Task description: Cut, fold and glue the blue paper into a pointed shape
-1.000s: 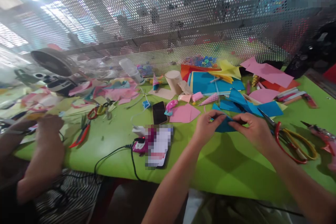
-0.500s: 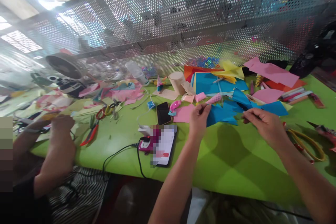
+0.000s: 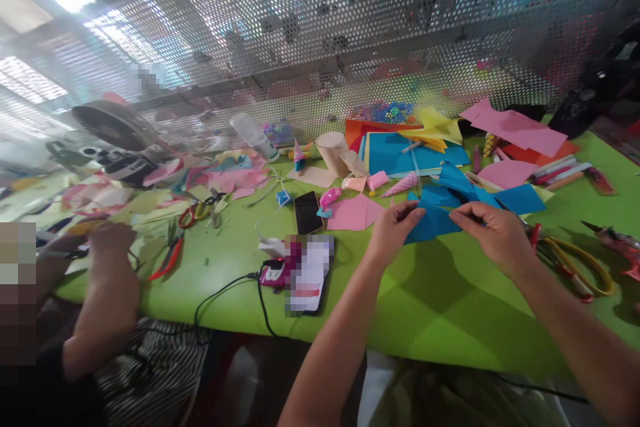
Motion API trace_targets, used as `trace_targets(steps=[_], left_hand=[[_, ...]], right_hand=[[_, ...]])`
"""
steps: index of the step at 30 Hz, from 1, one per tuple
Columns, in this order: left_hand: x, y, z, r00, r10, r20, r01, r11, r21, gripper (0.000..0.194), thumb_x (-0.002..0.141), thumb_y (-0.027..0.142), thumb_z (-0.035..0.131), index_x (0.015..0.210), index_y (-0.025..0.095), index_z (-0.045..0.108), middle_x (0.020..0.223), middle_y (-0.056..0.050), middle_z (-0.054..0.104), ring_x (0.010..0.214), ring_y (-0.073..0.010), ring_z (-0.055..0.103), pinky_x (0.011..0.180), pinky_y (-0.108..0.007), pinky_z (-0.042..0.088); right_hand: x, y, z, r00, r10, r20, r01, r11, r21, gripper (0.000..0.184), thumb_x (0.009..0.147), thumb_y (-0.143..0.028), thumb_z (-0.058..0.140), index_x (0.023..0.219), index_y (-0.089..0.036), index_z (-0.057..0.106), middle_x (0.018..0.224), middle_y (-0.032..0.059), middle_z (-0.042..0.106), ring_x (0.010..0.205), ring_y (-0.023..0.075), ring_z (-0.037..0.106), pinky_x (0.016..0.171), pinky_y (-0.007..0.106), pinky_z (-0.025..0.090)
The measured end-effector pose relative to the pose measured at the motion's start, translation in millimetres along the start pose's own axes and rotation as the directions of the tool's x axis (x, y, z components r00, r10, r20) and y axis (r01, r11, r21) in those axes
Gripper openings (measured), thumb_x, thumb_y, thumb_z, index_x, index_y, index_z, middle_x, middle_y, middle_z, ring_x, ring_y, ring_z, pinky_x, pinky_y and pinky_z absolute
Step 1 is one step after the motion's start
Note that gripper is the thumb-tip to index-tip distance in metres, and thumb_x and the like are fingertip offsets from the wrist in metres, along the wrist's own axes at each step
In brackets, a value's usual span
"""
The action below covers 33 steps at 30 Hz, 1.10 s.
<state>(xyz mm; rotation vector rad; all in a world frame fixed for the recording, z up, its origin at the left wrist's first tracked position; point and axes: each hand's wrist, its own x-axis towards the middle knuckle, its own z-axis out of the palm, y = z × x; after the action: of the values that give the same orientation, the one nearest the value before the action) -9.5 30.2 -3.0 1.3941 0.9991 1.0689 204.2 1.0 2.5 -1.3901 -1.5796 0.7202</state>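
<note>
A piece of blue paper [image 3: 431,225] is held just above the green table by its left edge, pinched between the thumb and fingers of my left hand [image 3: 393,232]. At its right edge are the closed fingertips of my right hand [image 3: 487,230], also gripping the paper. More cut blue paper [image 3: 523,199] lies behind my right hand. Beyond my left hand are a pink paper piece [image 3: 354,212] and a pink patterned cone [image 3: 401,185]. A yellow-handled tool [image 3: 580,260] rests to the right of my right hand, its front part hidden.
Left of my forearm lie a phone with a lit screen [image 3: 313,273], a dark phone [image 3: 309,212] and a black cable [image 3: 220,287]. Red-handled pliers [image 3: 167,257] lie farther left, near a co-worker's arm [image 3: 113,280]. A paper stack [image 3: 387,155] and a perforated metal screen [image 3: 310,47] stand behind.
My right hand has moved left onto the blue paper's right edge; before, it was apart from it. My left hand has shifted slightly right, and the paper has turned. The view has shifted a little.
</note>
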Motion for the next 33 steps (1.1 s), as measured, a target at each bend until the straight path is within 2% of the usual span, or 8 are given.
trace_targets(steps=[4,9,15,20,23,25,29,33], left_hand=[[3,-2,-7.7,0.989,0.002,0.149,-0.005,1.000,0.014,0.038,0.083,0.051,0.080,0.084,0.015,0.068,0.077,-0.001,0.062,0.071,-0.0119,0.054,0.067,-0.026,0.043],[2,-1,-13.5,0.989,-0.030,0.145,0.022,0.998,0.055,0.038,0.082,0.051,0.080,0.082,0.014,0.069,0.072,0.000,0.059,0.067,-0.0113,0.052,0.066,-0.027,0.043],[-1,7,-7.8,0.996,0.028,0.079,-0.031,0.999,0.032,0.039,0.087,0.054,0.074,0.095,0.016,0.072,0.082,-0.001,0.062,0.074,-0.0131,0.053,0.068,-0.026,0.041],[-3,7,-4.3,0.995,0.098,0.012,-0.099,0.986,0.131,0.033,0.092,0.048,0.069,0.081,0.017,0.068,0.070,0.002,0.053,0.067,-0.0118,0.043,0.060,-0.025,0.032],[-4,5,-2.2,0.994,0.105,0.034,-0.111,0.960,0.257,0.028,0.094,0.044,0.067,0.086,0.017,0.072,0.072,0.001,0.059,0.067,-0.0128,0.046,0.062,-0.026,0.033],[-5,4,-0.1,0.992,0.100,0.075,-0.118,0.948,0.297,0.026,0.095,0.042,0.066,0.090,0.018,0.075,0.075,0.000,0.063,0.069,-0.0133,0.048,0.063,-0.026,0.035],[-6,2,2.7,0.992,0.080,0.101,-0.101,0.968,0.228,0.027,0.095,0.042,0.068,0.097,0.018,0.078,0.080,-0.001,0.068,0.070,-0.0138,0.052,0.064,-0.026,0.038],[-6,0,3.6,0.992,0.103,0.073,-0.118,0.963,0.242,0.027,0.094,0.042,0.070,0.093,0.017,0.078,0.078,-0.001,0.069,0.069,-0.0132,0.053,0.064,-0.026,0.038]], right_hand=[[3,7,-7,0.997,0.005,-0.075,-0.005,1.000,-0.002,0.033,0.090,-0.058,0.070,0.085,-0.026,0.078,0.080,0.0027,0.076,0.075,0.0228,0.065,0.067,0.035,0.049],[4,9,-6,0.998,0.015,-0.054,-0.015,1.000,0.009,0.032,0.089,-0.059,0.069,0.083,-0.028,0.077,0.077,0.0015,0.073,0.074,0.0236,0.064,0.068,0.038,0.050],[3,5,-5,0.999,-0.031,-0.038,0.031,1.000,-0.004,0.035,0.089,-0.062,0.069,0.083,-0.028,0.078,0.079,0.0020,0.076,0.074,0.0246,0.067,0.068,0.039,0.052],[0,-2,-3,0.995,-0.099,-0.006,0.099,0.995,-0.015,0.026,0.089,-0.054,0.073,0.089,-0.029,0.081,0.086,0.0025,0.079,0.079,0.0250,0.071,0.071,0.038,0.055],[-2,-5,-1,0.992,-0.123,-0.024,0.123,0.992,-0.002,0.025,0.086,-0.050,0.078,0.099,-0.029,0.082,0.096,0.0044,0.081,0.087,0.0260,0.074,0.080,0.040,0.058],[-1,-4,0,0.993,-0.117,-0.032,0.118,0.993,0.004,0.025,0.086,-0.052,0.077,0.093,-0.028,0.081,0.091,0.0043,0.081,0.083,0.0253,0.073,0.077,0.040,0.059],[0,-1,1,0.994,-0.102,-0.027,0.103,0.995,0.005,0.028,0.088,-0.054,0.073,0.081,-0.028,0.078,0.079,0.0025,0.078,0.072,0.0232,0.070,0.068,0.038,0.058],[-1,0,1,0.994,-0.108,-0.022,0.109,0.994,0.018,0.023,0.088,-0.050,0.075,0.090,-0.028,0.079,0.087,0.0035,0.080,0.079,0.0242,0.072,0.074,0.038,0.059]])
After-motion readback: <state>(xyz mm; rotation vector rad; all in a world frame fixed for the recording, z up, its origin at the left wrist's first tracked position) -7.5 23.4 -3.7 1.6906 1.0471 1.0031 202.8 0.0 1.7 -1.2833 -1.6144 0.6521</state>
